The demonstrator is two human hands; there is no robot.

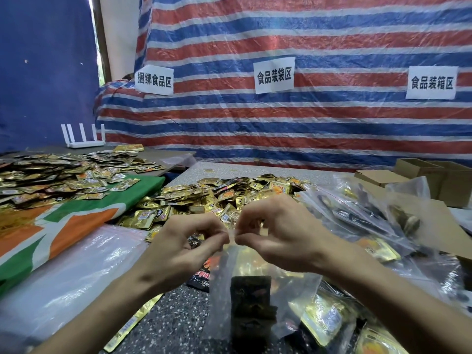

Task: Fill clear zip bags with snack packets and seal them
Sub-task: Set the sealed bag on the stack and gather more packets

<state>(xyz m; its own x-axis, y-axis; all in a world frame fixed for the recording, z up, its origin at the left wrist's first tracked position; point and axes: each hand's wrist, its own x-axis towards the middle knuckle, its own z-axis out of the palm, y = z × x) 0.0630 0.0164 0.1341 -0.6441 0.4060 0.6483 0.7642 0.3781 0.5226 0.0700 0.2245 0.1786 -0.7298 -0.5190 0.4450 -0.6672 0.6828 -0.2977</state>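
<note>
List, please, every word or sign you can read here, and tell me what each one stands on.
"捆绑食品区": left paper sign on the striped tarp.
"食品装袋区": middle paper sign, same tarp.
"食品装箱区": right paper sign, same tarp.
Print on the snack packets: too small and blurred to read.

Makeshift food-packing station. Striped tarp (306,129) as back wall, paper signs (274,75) marking bundling, bagging and boxing zones. Bulk heaps of gold snack packets (224,198) on tables (255,169), cardboard boxes (434,180), stack of clear zip bags (76,264).
</note>
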